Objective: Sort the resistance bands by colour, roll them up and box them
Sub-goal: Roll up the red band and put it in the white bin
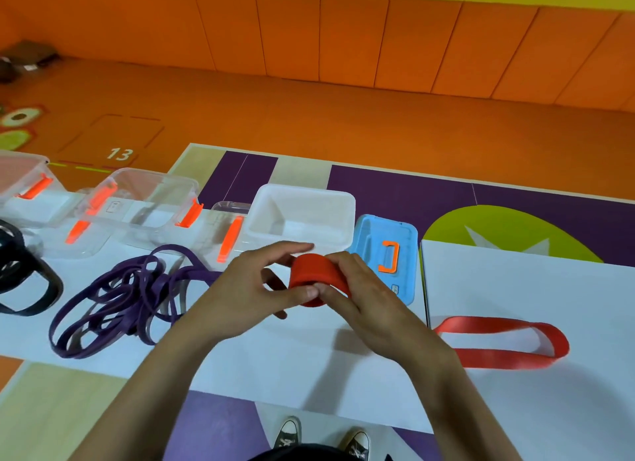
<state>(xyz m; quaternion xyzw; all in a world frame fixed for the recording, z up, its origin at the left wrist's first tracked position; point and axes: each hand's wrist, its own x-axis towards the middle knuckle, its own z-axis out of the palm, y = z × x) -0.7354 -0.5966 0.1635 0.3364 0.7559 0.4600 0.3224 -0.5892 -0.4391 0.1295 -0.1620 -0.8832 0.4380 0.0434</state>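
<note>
Sneakers [323, 435], purple floor; white table [309, 374]; orange padded wall [309, 31].

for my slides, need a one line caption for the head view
Both hands, left hand and right hand, hold a rolled red band before an open white box.
</note>
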